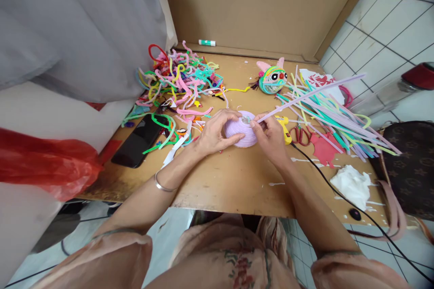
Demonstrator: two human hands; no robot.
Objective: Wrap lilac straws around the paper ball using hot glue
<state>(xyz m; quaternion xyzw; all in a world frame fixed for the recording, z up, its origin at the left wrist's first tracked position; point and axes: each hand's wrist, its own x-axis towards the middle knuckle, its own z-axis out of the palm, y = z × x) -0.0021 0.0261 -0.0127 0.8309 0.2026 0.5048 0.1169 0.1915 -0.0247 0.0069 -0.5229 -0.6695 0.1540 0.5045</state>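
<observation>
A round lilac ball (pixel 241 134), wound in rows of pipe cleaner, sits low over the middle of the table. A small clear patch shows at its top. My left hand (pixel 217 132) is wrapped round its left side, thumb on the front. My right hand (pixel 270 134) pinches a long lilac pipe cleaner (pixel 312 95) close to the ball's upper right side. The pipe cleaner's free length points up and to the right. Whether its near end touches the ball is hard to tell.
Tangled pipe cleaners (pixel 183 76) and a black phone (pixel 137 141) lie left. A decorated ball with pink ears (pixel 272 79) stands behind. Right are straight pipe cleaners (pixel 339 113), a yellow glue gun (pixel 285 130) with a cord, red scissors (pixel 300 135), white tissue (pixel 351 185) and a brown bag (pixel 410 162).
</observation>
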